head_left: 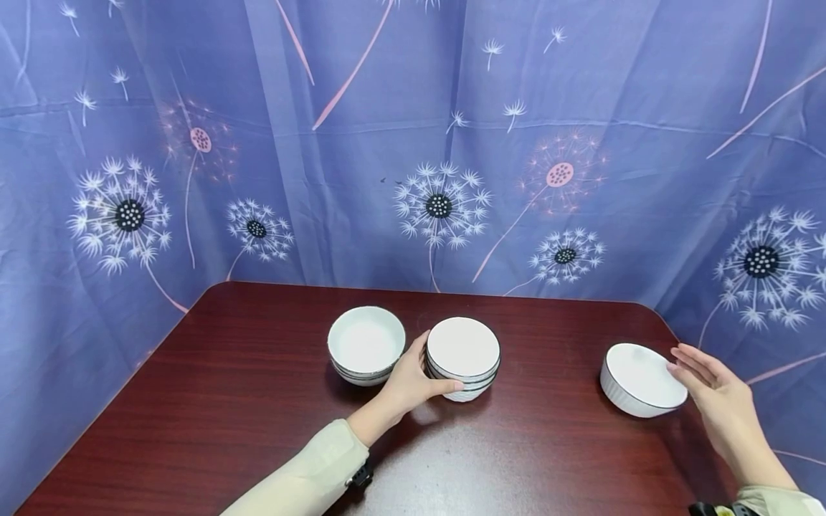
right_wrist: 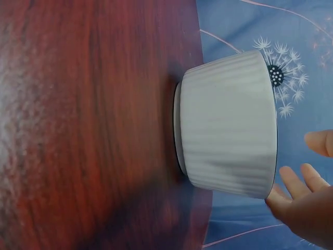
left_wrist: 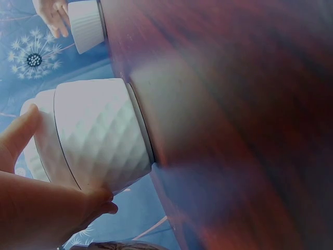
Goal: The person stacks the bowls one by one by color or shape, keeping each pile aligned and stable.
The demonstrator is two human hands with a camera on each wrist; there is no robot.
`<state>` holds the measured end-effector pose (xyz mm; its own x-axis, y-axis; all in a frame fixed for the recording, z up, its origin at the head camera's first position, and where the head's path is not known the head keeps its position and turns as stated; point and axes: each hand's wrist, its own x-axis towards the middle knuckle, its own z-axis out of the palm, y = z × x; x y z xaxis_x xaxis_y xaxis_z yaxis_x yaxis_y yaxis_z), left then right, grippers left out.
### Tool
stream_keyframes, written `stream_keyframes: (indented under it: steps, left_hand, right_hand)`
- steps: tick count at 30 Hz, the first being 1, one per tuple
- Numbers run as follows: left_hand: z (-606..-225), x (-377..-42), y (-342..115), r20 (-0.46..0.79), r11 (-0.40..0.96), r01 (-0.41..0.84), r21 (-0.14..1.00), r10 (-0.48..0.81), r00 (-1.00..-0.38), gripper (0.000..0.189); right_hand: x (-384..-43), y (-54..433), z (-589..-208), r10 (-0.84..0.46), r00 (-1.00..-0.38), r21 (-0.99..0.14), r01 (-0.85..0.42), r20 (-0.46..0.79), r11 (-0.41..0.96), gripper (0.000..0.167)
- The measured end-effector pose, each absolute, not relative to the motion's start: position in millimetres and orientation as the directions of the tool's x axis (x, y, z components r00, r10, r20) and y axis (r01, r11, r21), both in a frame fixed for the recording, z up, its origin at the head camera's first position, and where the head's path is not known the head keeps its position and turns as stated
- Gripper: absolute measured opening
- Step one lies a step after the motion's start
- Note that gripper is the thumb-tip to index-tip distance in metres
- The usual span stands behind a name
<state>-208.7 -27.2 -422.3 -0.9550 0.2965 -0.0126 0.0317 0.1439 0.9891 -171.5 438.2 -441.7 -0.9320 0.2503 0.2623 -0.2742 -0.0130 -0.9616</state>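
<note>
A stack of white bowls (head_left: 463, 351) with dark rims stands at the middle of the table, its lower bowl diamond-textured in the left wrist view. My left hand (head_left: 413, 383) holds this stack from its left side, thumb across the front and fingers round the back. At the far right stands a single white ribbed bowl (right_wrist: 229, 125) with a dark rim, its foot on the table. My right hand (head_left: 723, 401) is at its right side, fingers loosely extended and fingertips close by the rim. In the right wrist view the thumb stands apart from the bowl.
Another stack of pale bowls (head_left: 366, 340) stands just left of my left hand. The dark red wooden table (head_left: 213, 401) reaches back to a blue dandelion-print curtain (head_left: 361, 158), which also hangs along both sides.
</note>
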Motion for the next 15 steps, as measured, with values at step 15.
stream_keyframes:
  steps: [15]
  left_hand:
    - [-422.0, -209.2, -27.2, -0.013, 0.134, 0.028, 0.991, 0.298, -0.955, 0.106]
  right_hand:
    - [-148.3, 418.8, -427.7, 0.259, -0.96, -0.991, -0.123, 0.106, -0.051, 0.038]
